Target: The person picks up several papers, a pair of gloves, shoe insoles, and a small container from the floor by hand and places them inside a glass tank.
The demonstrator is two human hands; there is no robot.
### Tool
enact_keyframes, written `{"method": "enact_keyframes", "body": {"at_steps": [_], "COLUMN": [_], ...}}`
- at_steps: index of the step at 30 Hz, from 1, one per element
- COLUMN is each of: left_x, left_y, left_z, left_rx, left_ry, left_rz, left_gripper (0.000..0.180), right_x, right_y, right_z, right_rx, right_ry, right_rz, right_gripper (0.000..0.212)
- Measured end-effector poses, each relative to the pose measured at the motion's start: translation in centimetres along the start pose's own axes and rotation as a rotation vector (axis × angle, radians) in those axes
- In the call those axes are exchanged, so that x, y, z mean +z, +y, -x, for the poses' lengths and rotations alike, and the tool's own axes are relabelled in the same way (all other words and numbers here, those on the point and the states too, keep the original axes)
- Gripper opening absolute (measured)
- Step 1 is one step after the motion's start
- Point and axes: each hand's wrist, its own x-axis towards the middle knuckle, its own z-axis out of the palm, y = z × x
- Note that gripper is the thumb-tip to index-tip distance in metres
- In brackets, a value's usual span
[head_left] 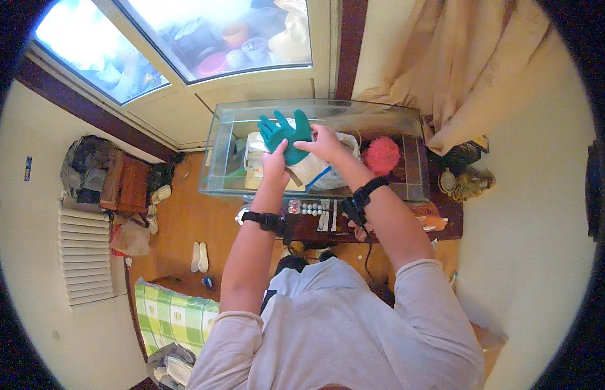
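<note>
A green work glove [288, 135] is spread flat, its fingers pointing away from me, above a glass tank [315, 193]. My left hand [276, 162] pinches the glove's lower left edge, thumb on top. On the other side, my right hand [325, 144] holds the glove's right edge, its thumb lying on the palm. The fingers beneath the glove are hidden. Under my hands, a white plastic bag [345, 177] and pale, flat items fill part of the tank. A fluffy pink-red ball [382, 156] sits at the tank's right.
The tank rests on a dark table [445, 224]. Small round items in a pack [311, 208] and thin white strips [327, 214] lie before it. Beige curtains [445, 78] hang at the back right. White slippers [200, 257] and a green checked cloth [176, 312] are at left.
</note>
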Motion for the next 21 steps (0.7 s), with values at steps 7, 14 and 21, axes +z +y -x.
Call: {"method": "enact_keyframes", "body": {"at_steps": [7,14,21], "left_x": [-1.7,-6.3,-13.5], "left_y": [0.4,-2.7,-6.4], "left_z": [-3.7,-9.1,-16.5], "left_rx": [0.033,-0.142,-0.362], "left_ry": [0.371,0.399,0.589], "left_rz": [0.147,0.027,0.227], "left_gripper": [0.032,0.036,0.042], "right_x": [1.6,4.8,7.6], "right_y": [1.6,4.3,9.2], "right_z": [-2.9,-7.8,-12.6], "right_rx": [0.524,0.508,0.583], "right_ry": [-0.124,-0.069,-0.039], "right_rz": [-0.687,-0.932,-0.704], "right_gripper": [0.046,0.031,0.039]}}
